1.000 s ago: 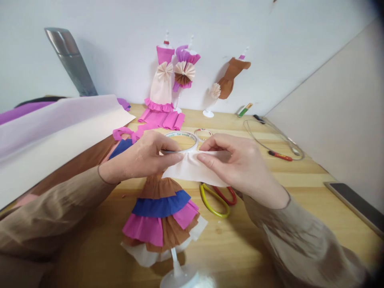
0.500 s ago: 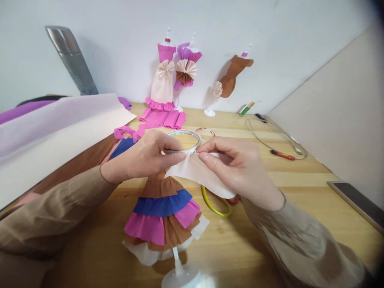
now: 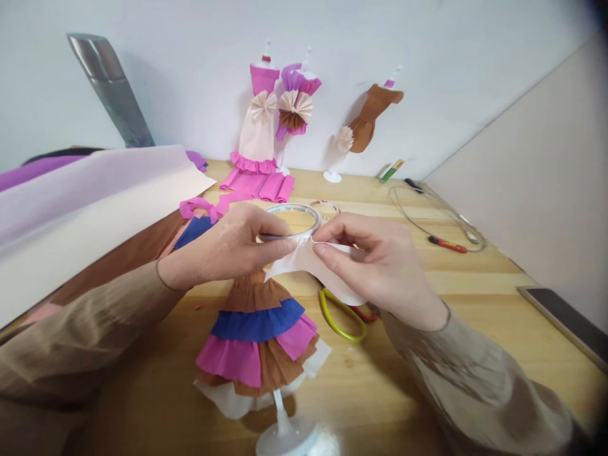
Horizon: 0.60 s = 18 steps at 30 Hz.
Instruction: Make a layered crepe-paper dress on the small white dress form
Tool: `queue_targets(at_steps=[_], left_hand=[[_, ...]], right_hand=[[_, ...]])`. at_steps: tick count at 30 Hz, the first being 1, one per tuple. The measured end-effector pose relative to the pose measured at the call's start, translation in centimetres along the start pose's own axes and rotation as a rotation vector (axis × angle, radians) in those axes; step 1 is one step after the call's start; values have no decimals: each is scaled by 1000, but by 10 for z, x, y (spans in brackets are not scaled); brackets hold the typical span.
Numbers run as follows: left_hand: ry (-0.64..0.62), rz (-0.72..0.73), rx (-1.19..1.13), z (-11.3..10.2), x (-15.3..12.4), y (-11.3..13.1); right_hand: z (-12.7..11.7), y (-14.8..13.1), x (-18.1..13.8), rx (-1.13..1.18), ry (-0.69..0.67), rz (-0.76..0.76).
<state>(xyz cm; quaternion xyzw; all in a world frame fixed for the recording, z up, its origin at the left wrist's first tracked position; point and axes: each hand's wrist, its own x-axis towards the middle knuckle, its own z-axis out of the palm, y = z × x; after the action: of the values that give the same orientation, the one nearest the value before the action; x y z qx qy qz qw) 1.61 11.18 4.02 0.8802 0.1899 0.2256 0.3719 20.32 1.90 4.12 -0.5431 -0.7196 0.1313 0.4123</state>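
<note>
My left hand [image 3: 232, 244] is closed on a roll of tape [image 3: 295, 208], its thumb at the roll's lower edge, where a strip of cream crepe paper [image 3: 299, 256] is gathered. Between thumb and fingertips, my right hand [image 3: 375, 259] pinches the same strip just right of the gathers. The strip's free end hangs below my right fingers. Beneath both hands a small tiered crepe-paper dress [image 3: 261, 326], in brown, blue, pink and white, is on a white stand [image 3: 285, 437]. Its upper part is hidden by the left hand and strip.
Scissors with yellow-and-red handles [image 3: 339, 332] lie under my right hand. Three small dressed mannequins, including a brown one [image 3: 368, 120], stand by the wall. Large crepe sheets [image 3: 118, 196] are at left. A cable [image 3: 413, 221], red-handled tool [image 3: 447, 244] and phone [image 3: 570, 320] lie at right.
The strip's hanging end has lifted slightly, showing more of the scissors. Both hands keep their hold on the tape roll and paper with only slight movement.
</note>
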Motion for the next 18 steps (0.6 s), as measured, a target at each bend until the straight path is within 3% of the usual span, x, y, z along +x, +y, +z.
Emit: queue_targets(at_steps=[9,16,18], left_hand=[[-13,8,7,0,-1,1],[-20,155,155,-1,-1,2],[-36,157,132,-3,-1,1]], right_hand=[[3,3,2,16,48,101],[7,7,4,238,-3,235],[6,8,4,209,14,237]])
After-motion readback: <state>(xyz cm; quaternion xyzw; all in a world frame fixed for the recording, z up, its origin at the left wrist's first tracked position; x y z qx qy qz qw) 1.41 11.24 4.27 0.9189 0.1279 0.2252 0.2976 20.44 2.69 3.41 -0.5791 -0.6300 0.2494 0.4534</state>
